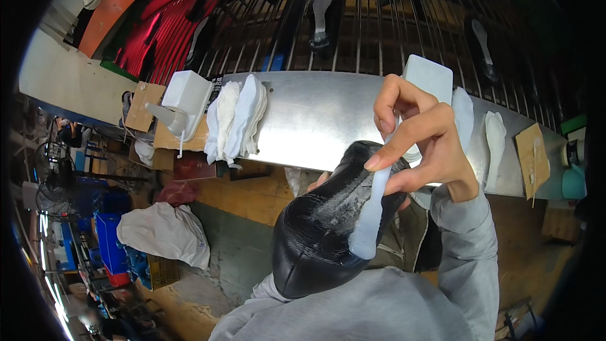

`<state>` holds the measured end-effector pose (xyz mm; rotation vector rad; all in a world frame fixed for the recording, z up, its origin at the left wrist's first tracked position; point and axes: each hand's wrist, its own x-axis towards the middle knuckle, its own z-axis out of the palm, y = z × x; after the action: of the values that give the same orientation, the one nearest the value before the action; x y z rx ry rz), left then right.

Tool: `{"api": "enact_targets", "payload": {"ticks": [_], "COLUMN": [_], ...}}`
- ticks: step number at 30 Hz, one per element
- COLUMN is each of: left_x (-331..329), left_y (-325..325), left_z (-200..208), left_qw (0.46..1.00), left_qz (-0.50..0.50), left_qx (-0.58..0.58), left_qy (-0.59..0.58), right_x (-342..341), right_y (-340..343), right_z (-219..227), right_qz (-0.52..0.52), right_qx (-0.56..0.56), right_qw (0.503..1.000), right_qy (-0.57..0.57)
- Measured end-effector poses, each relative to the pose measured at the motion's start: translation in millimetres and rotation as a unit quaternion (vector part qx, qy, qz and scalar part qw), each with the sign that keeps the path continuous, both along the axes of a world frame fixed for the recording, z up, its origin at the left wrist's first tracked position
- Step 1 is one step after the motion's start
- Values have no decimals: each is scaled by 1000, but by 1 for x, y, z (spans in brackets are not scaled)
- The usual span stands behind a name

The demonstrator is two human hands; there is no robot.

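Observation:
A black leather shoe [303,240], sole side up, is held tilted in front of my body. The roughened middle of its underside has grey-white marks. My left hand [317,181] grips it from beneath; only some fingertips show past its edge, the rest being hidden. Between thumb and fingers, my right hand [426,139] pinches a long whitish strip [366,227] with a narrow middle and a broad rounded end. That broad end lies against the right side of the shoe's underside. Behind the right hand, a white bottle [429,76] is partly covered.
On the metal bench [309,113] are a stack of white shaped pieces [237,117], a white spouted bottle [186,101], single white pieces [494,142] and cardboard [532,155]. Beyond it, a barred rack [360,19] bears several black shoes [322,19]. A white bag [165,232] sits at left.

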<state>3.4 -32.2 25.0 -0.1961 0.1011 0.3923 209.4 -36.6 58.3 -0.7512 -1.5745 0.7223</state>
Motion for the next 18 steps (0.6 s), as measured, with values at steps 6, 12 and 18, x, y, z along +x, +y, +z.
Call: {"api": "enact_targets", "payload": {"ticks": [6, 12, 18], "left_x": [11, 20, 17], "left_y": [-5, -6, -5], "left_z": [-17, -35, -48], "left_qw": [989, 947, 901], "left_qz": [-78, -180, -254], "left_qx": [-82, -159, -183], "left_qy": [-99, -213, -299], "right_x": [2, 9, 12], "right_y": [2, -2, -5], "right_z": [-7, -9, -6], "right_qz": [24, 13, -20], "right_qx": [-19, -39, -23], "right_qw": [1000, 999, 999], "right_qy": [5, -7, -31]}}
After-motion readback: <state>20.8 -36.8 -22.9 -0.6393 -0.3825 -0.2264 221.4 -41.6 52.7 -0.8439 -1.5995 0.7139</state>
